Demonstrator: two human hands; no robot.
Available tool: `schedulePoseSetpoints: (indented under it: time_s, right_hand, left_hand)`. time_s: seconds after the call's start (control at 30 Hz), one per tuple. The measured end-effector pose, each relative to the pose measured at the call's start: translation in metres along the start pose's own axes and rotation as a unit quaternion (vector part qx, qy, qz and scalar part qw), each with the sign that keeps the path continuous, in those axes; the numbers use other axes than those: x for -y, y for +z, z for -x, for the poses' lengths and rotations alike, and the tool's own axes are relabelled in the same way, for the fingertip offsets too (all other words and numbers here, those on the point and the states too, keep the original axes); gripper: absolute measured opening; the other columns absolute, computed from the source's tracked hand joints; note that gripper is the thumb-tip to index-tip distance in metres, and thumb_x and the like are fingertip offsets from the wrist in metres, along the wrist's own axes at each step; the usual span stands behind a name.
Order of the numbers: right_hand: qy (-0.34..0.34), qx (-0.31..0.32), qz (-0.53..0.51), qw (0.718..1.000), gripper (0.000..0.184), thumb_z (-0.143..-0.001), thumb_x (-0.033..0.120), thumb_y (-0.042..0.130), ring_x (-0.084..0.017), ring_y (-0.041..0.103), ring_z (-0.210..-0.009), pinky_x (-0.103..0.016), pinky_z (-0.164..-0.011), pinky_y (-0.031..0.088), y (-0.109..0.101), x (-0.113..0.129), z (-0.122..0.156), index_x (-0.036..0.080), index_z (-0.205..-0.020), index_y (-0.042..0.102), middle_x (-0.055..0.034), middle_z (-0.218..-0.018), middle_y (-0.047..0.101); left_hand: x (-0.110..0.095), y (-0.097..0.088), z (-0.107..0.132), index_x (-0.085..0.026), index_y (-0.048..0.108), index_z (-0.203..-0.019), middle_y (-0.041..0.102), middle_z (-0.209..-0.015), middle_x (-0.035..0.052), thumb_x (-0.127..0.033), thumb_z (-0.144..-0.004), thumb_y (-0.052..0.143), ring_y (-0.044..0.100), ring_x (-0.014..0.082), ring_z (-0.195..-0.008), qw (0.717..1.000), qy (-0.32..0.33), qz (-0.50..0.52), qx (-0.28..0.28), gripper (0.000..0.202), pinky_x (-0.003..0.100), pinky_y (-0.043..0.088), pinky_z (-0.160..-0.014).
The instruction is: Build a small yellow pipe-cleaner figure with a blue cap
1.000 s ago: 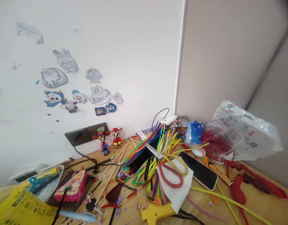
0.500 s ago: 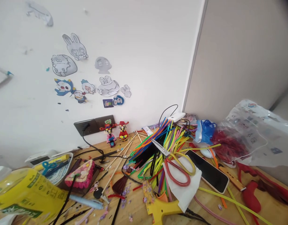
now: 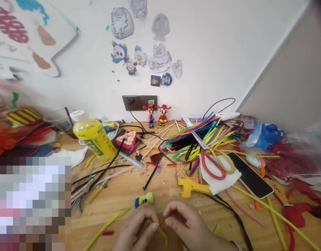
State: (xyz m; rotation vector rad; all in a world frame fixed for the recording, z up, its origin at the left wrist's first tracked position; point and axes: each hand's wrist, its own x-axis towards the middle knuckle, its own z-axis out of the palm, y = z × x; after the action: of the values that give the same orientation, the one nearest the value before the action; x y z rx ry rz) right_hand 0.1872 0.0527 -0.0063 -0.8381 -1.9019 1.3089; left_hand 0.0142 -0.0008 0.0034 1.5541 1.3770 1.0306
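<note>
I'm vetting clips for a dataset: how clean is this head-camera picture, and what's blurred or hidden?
Head view: a pixelated mosaic block hides the lower left corner; the paper cutout at upper left is blurred; the left hand and right hand are fairly sharp; light is soft with no strong glare; the wide lens tilts the wall corner.
</note>
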Motion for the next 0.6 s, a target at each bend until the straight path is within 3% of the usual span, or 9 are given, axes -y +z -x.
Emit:
schedulePoseSetpoints:
  time_s: [0.23, 0.6]
  right_hand:
    - [-0.038, -0.009, 0.021, 0.999, 0.022, -0.085, 0.039, 0.05, -0.013, 0.051, -0.067, -0.022, -0.06, 0.038, -0.002, 0.005, 0.0, 0.019, -0.079, 0.056, -0.0005, -0.072, 0.055]
    - [-0.051, 0.022, 0.063, 0.996, 0.02, -0.087, 0.029, 0.045, -0.014, 0.048, -0.067, -0.024, -0.061, 0.037, -0.002, 0.008, -0.001, 0.02, -0.071, 0.051, 0.0007, -0.069, 0.05]
  left_hand:
    - [-0.015, 0.004, -0.004, -0.018, 0.055, -0.073, 0.058, -0.07, 0.0011, -0.021, -0.083, 0.048, 0.055, 0.0141, -0.067, 0.996, 0.056, -0.066, -0.016, 0.012, 0.021, 0.043, -0.061]
    - [-0.016, 0.003, -0.005, -0.018, 0.055, -0.075, 0.059, -0.072, 0.0012, -0.019, -0.083, 0.046, 0.056, 0.0144, -0.069, 0.989, 0.085, -0.117, -0.015, 0.012, 0.023, 0.045, -0.063]
